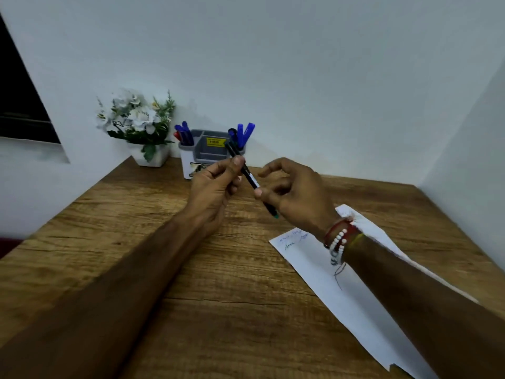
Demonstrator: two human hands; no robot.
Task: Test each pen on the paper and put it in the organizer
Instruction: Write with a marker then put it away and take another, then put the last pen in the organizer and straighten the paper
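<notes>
A black pen (250,179) with a green end is held slantwise above the table between both hands. My left hand (216,187) pinches its upper part between thumb and fingers. My right hand (292,192) grips the lower part, near the green end. Behind the hands a grey and white organizer (203,149) stands at the wall, with several blue pens (244,134) in its right compartment and blue and red ones (183,134) in its left. A long white paper (322,272) with scribbles lies at the right, partly under my right forearm.
A white pot of artificial flowers (139,124) stands left of the organizer against the wall. The wooden table (191,269) meets walls at the back and right. A dark window opening sits at the far left.
</notes>
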